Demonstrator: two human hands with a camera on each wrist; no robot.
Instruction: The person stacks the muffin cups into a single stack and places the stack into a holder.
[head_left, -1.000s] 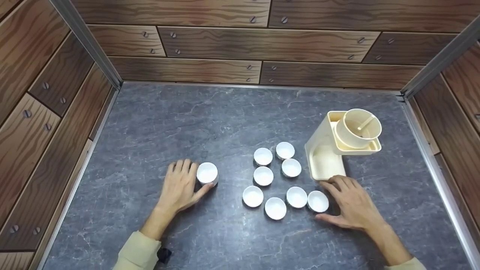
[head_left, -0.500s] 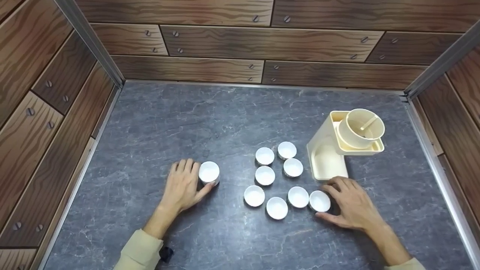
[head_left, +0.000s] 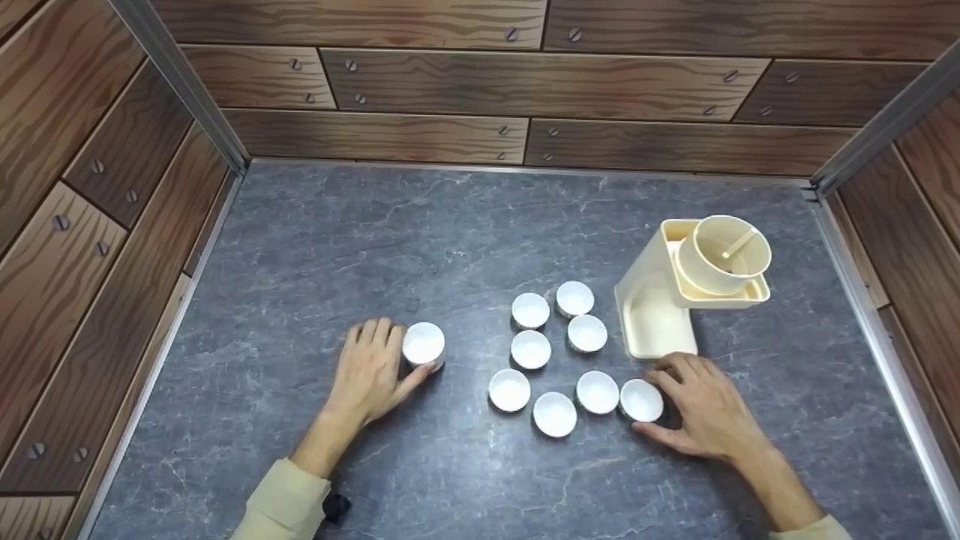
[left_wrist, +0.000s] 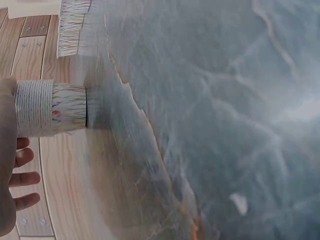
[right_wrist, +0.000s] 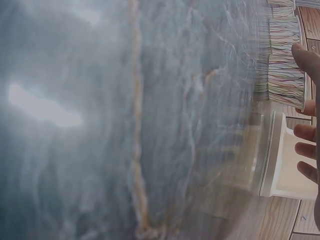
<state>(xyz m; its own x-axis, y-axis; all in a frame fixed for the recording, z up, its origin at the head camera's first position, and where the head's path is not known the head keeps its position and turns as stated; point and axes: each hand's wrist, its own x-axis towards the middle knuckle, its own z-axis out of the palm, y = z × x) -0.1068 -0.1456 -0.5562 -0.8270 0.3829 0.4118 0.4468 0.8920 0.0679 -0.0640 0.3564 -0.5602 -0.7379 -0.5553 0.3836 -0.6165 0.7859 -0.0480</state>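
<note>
My left hand [head_left: 367, 375] grips a stack of nested small white cups [head_left: 424, 343], standing upright on the grey marbled table. In the left wrist view, the stack's piled rims show above the coloured streaks of the lowest cup [left_wrist: 69, 106]. At right, the thumb and forefinger of my right hand [head_left: 705, 409] hold the end cup [head_left: 641, 400] of a short curved row. That streaked cup [right_wrist: 286, 75] stands upright in the right wrist view, the thumb at its side. The other right fingers lie beside the base of a cream plastic stand [head_left: 660, 330].
Several more white cups [head_left: 555, 414] stand singly between the hands, mouths up. The cream stand carries a round container [head_left: 724, 255] with a crossbar inside, on its raised arm. Wood-patterned walls [head_left: 420, 82] with metal edges enclose the table at back and sides.
The left hand and its cup stack have shifted slightly right. The right hand stays at the end cup. The whole head view has shifted a little.
</note>
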